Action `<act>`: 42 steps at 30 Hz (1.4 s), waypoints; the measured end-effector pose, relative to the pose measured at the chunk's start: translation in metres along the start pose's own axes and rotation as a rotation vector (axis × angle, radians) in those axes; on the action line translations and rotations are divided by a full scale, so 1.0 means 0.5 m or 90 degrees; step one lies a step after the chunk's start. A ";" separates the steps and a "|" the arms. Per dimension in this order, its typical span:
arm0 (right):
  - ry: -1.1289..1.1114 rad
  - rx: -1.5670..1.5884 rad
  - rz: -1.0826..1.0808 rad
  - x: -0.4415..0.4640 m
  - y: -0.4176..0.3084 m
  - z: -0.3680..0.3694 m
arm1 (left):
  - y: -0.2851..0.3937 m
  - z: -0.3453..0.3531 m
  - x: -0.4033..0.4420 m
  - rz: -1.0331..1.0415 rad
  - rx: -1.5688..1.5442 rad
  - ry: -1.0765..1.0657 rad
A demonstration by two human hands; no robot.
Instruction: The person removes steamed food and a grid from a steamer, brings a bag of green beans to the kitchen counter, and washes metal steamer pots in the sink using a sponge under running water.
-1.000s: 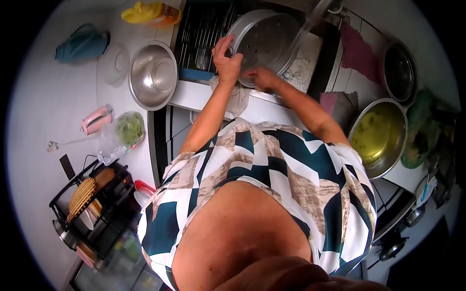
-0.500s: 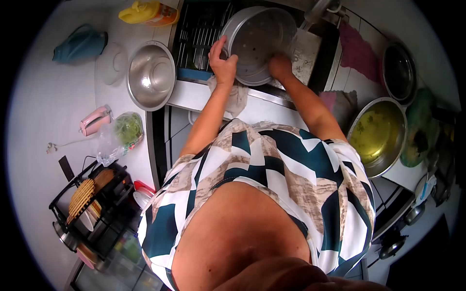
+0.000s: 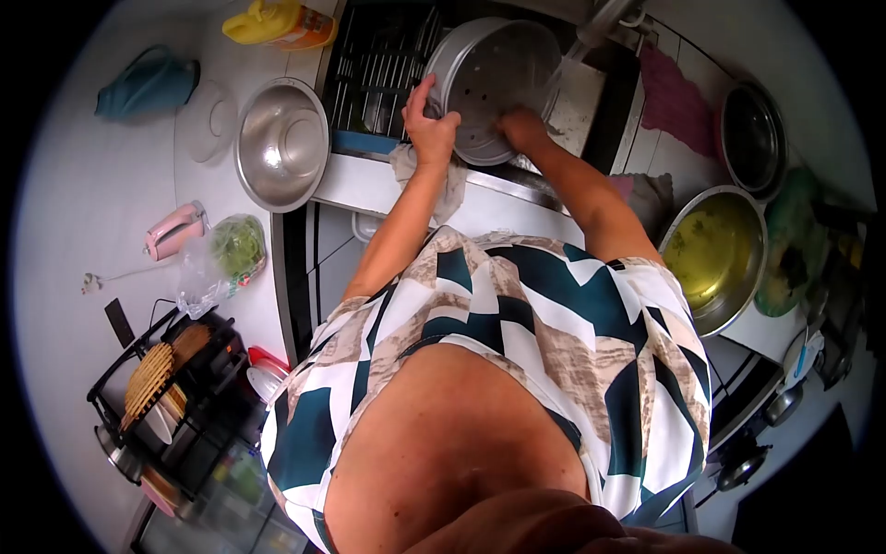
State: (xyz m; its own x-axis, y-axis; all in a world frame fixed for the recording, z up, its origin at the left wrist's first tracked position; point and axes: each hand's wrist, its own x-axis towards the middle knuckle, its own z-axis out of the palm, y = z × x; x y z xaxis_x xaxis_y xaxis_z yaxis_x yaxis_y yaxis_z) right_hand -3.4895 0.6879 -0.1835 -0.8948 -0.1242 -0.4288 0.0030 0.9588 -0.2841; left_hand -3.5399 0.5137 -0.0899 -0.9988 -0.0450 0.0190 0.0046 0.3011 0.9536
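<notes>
A round metal steamer pot with small holes in its bottom is tilted over the sink, its inside facing me. My left hand grips the pot's wall at its left side, the thumb apart from the raised fingers. Inside the pot, near its lower right, my right hand is closed and presses toward the bottom. Whatever lies under its fingers is hidden. The faucet is just above and to the right of the pot. Below my left wrist, a pale cloth hangs over the counter's front edge.
On the left counter are a steel bowl, a yellow bottle, a bag of greens and a pink hand mixer. To the right, a basin of yellowish liquid stands near a dark pan and a pink cloth.
My right hand has moved a little left and up inside the pot. The pot has shifted slightly, with my left hand still on its side. The whole view has moved slightly.
</notes>
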 end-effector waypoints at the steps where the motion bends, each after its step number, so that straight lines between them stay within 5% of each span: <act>1: 0.013 -0.021 0.001 0.002 0.007 -0.004 | 0.000 -0.001 -0.004 0.005 0.000 0.003; 4: 0.068 -0.067 0.074 0.036 0.047 -0.007 | 0.005 -0.014 0.011 0.035 0.006 -0.003; 7: 0.399 -0.100 0.123 0.105 0.077 -0.020 | 0.005 -0.018 0.027 0.031 -0.050 -0.014; 10: 0.540 0.179 0.118 0.134 0.086 -0.057 | -0.010 -0.007 0.013 -0.027 -0.140 -0.035; 14: 0.515 0.662 0.111 0.142 -0.046 -0.144 | -0.018 0.011 0.002 0.066 -0.036 -0.081; 16: 0.456 0.755 0.028 0.162 -0.118 -0.093 | -0.026 0.030 -0.007 -0.051 -0.161 -0.060; 18: 0.381 0.656 -0.126 0.107 -0.139 -0.065 | -0.019 0.038 0.000 -0.156 -0.302 -0.016; 22: 0.097 0.462 -0.334 0.037 -0.046 -0.046 | 0.001 0.025 0.064 0.036 -0.140 -0.022; 24: 0.121 0.420 -0.089 0.004 0.009 -0.010 | 0.024 0.020 0.076 0.207 -0.048 -0.051; 26: 0.302 0.550 0.140 -0.027 0.075 0.036 | 0.049 0.015 0.069 0.401 0.084 -0.089; 28: 0.170 1.310 0.174 -0.073 0.194 0.072 | 0.035 0.023 0.056 0.509 0.082 -0.155; 31: 0.312 1.716 0.196 -0.132 0.182 0.019 | 0.040 0.006 0.029 0.585 0.184 -0.311; 34: 0.381 1.396 0.400 -0.139 0.103 -0.053 | 0.014 0.005 -0.002 0.632 0.259 -0.411; 36: 0.407 1.039 0.242 -0.127 0.148 0.044 | -0.008 0.005 -0.014 0.675 0.280 -0.426; 38: 0.392 1.455 0.316 -0.121 0.173 0.051 | -0.010 -0.001 -0.021 0.469 0.235 -0.406; 42: 0.443 1.484 0.244 -0.144 0.158 0.026 | -0.126 -0.001 -0.032 -0.139 -0.024 -0.215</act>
State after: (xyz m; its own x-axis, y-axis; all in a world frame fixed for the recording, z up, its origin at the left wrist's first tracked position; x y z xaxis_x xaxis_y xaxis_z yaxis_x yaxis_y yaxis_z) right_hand -3.4192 0.7691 -0.1862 -0.6900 0.4273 -0.5843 -0.0399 -0.8284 -0.5587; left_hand -3.5243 0.4950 -0.1502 -0.9362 0.2129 -0.2796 -0.2146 0.2837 0.9346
